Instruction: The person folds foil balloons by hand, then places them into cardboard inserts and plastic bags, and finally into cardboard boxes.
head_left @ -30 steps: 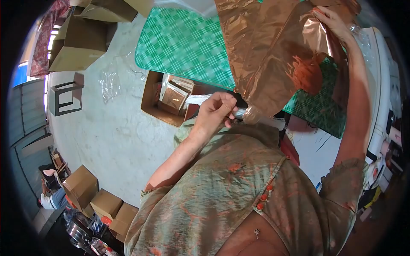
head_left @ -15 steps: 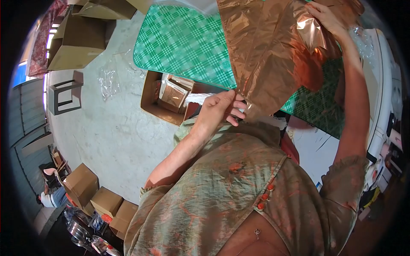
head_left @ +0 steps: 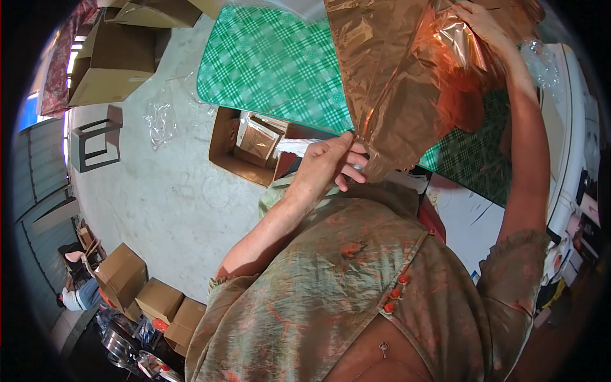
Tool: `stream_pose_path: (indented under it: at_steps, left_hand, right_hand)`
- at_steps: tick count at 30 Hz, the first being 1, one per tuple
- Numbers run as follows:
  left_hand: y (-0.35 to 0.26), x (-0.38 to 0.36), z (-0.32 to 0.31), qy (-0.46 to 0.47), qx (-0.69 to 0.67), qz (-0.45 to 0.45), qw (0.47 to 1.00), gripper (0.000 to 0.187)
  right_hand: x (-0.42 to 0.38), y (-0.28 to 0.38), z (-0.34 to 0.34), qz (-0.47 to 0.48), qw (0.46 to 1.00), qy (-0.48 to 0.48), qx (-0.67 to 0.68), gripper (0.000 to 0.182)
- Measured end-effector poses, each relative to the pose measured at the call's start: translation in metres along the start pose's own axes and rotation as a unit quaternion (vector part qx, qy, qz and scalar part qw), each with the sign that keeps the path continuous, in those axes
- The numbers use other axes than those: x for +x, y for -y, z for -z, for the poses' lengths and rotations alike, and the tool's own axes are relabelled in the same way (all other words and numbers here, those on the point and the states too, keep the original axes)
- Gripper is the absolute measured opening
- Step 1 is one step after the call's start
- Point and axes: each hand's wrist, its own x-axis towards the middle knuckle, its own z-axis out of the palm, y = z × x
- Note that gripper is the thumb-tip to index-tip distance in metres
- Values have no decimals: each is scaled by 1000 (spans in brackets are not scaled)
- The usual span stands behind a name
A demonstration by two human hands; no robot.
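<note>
A large copper-coloured foil sheet (head_left: 394,83) hangs over a table with a green checked cover (head_left: 273,63). My left hand (head_left: 324,162) pinches the sheet's gathered lower corner between thumb and forefinger, the other fingers loosely apart. At the upper right, my right hand (head_left: 487,28) lies on the far side of the foil, by a shiny crumpled fold (head_left: 459,43). Its fingertips are partly hidden, so what they grip cannot be made out. Orange feathery material (head_left: 461,105) shows beside the foil, below my right hand.
Below the table edge, an open carton (head_left: 223,146) holds flat copper-coloured packets (head_left: 258,141). A small grey stool frame (head_left: 95,146) and clear plastic (head_left: 162,121) are on the floor. Cartons (head_left: 121,270) stand lower left, near a person (head_left: 83,296). A white machine-like edge (head_left: 563,140) runs along the right.
The foil has shifted slightly, and more orange material shows near its upper right. My right hand has moved a little to the left; my left hand keeps its pinch.
</note>
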Motion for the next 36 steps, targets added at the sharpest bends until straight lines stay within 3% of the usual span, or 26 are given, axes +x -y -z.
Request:
stream_pose_path:
  at_steps: [4,7,10,28,33,36]
  left_hand:
    - [-2,0,1,-2,-4,6,1000,45]
    - [3,3,4,-1,-9,0,1000,45]
    - [1,2,4,-6,-11,3,1000,45]
    - [8,8,6,-3,50,-42,998,45]
    - [7,7,2,-26,54,-46,997,43]
    - [9,9,6,-17,88,-42,995,48]
  right_hand:
    - [14,-22,-7,95,992,-27,-74,39]
    - [9,-17,-10,18,1000,-8,20,36]
    - [12,-16,-11,12,996,37,82,33]
    - [3,11,-19,1,992,10,129,28]
    - [29,-23,-20,10,996,65,58,33]
    - [33,-34,-23,50,998,34,-15,35]
